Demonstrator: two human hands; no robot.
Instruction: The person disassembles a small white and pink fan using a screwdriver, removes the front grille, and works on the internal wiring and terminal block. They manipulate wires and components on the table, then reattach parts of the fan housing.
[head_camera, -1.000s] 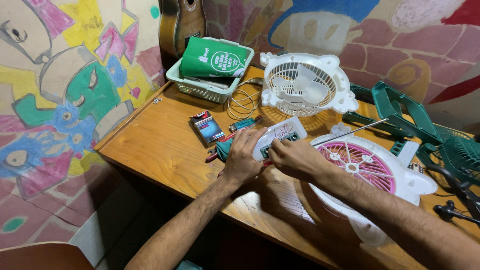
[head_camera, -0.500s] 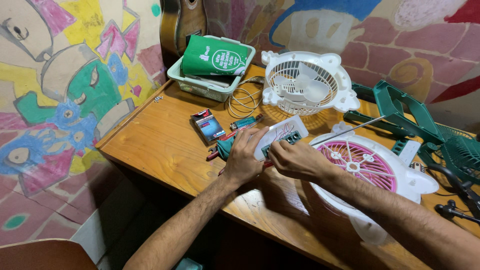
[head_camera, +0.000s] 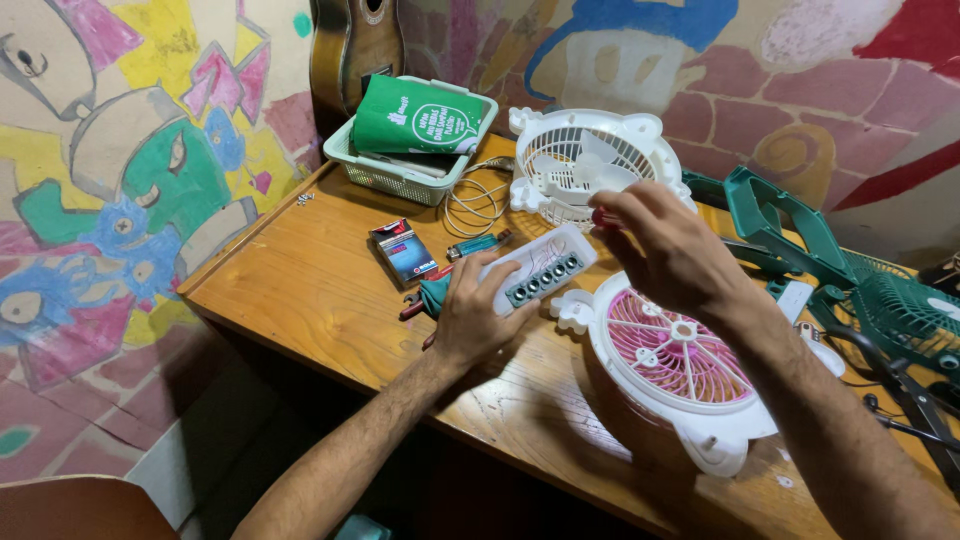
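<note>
Your left hand (head_camera: 478, 312) grips the white switch panel (head_camera: 535, 272), fingers wrapped round its near end, on the wooden surface (head_camera: 300, 290) beside the pink fan (head_camera: 672, 358). Right hand (head_camera: 665, 245) hovers above, fingers pinching a small red-tipped tool (head_camera: 603, 216).

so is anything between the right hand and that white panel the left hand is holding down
Nothing visible. The right hand, pinching a small red-tipped tool, hovers just right of the white panel, with only bare air between. The left hand presses the panel's near end, off that path.
</note>
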